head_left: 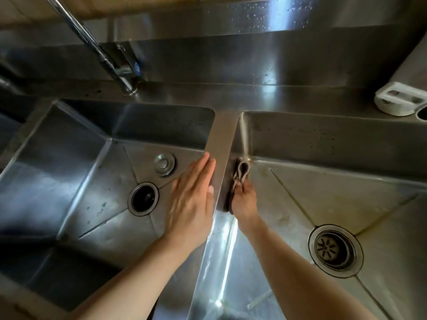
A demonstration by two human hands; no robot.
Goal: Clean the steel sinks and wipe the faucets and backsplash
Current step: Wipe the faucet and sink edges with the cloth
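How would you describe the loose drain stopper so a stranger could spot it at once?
Start at the left sink, under the faucet. On its floor, behind the open drain hole, lies the drain stopper. Unlike the dark hole, it is a shiny raised disc.

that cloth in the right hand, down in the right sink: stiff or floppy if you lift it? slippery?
Likely floppy: the cloth is bunched into soft folds where the right hand grips it against the wall of the right sink. Probably light for its size, being thin fabric. Possibly damp, since the backsplash shows droplets, so it may cling rather than slide.
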